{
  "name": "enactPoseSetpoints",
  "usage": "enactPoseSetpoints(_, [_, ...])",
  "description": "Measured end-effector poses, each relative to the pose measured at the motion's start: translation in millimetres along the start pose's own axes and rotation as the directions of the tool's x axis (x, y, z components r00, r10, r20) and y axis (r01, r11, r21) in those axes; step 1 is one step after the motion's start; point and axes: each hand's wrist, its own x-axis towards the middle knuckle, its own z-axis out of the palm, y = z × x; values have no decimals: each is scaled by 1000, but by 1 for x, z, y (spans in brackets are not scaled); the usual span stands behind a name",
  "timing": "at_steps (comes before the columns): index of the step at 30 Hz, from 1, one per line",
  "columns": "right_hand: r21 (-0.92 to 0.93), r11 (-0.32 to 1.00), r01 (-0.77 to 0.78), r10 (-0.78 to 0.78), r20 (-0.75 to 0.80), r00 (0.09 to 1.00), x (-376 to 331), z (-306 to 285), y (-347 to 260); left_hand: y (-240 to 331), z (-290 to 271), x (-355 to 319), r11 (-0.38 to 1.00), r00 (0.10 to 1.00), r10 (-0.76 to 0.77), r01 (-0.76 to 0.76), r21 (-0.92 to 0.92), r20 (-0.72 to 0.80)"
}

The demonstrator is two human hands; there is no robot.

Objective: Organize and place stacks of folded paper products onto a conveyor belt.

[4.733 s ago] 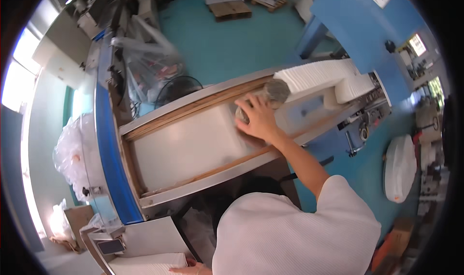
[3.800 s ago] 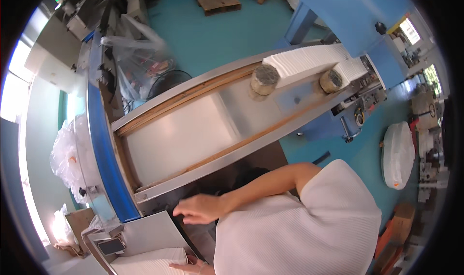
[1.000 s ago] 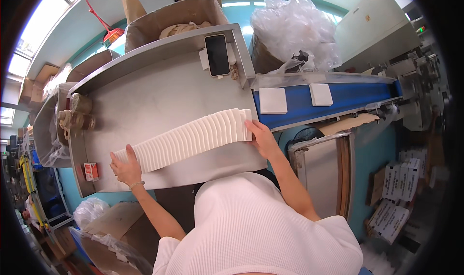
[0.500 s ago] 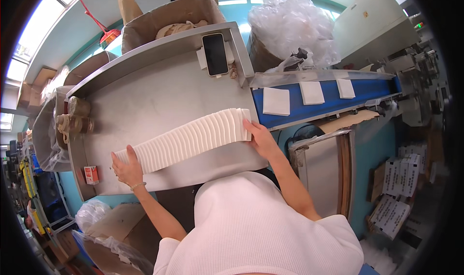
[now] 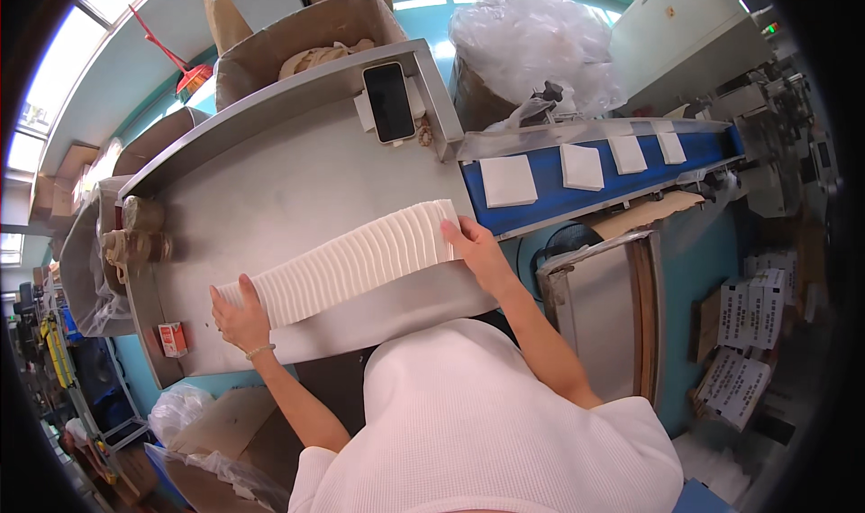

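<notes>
A long, slightly curved row of white folded paper napkins [image 5: 360, 259] lies on edge across the steel table [image 5: 270, 189], running from lower left to upper right. My left hand [image 5: 241, 317] holds its left end, with the thumb on top and the fingers wrapped round the outer end. At the other end, my right hand [image 5: 473, 254] grips the last napkins, its thumb resting on their upper face. The undersides of the fingers on that hand are partly hidden. Beyond it, flat square napkin piles [image 5: 508, 181] sit spaced out on a blue conveyor belt [image 5: 547, 202].
A raised steel rim [image 5: 270, 94] borders the table's far side. A phone [image 5: 389, 103] lies at the far right corner. Brown wrapped rolls [image 5: 144, 216] and a small red-and-white box [image 5: 172, 340] are at the left edge. Behind the belt stands a bulging clear plastic bag [image 5: 541, 49].
The napkin piles on the belt have moved rightward, away from the table, and one more pile shows. Both hands keep their hold on the row, and the view has shifted slightly.
</notes>
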Motion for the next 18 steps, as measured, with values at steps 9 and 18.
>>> enactPoseSetpoints(9, [513, 768, -383, 283, 265, 922, -7, -27, 15, 5, -1, -3, 999, 1000, 18, -19, -30, -24])
enactPoseSetpoints(18, [602, 788, -134, 282, -159, 946, 5, -23, 2, 11, 3, -6, 998, 999, 26, -28, -60, -23])
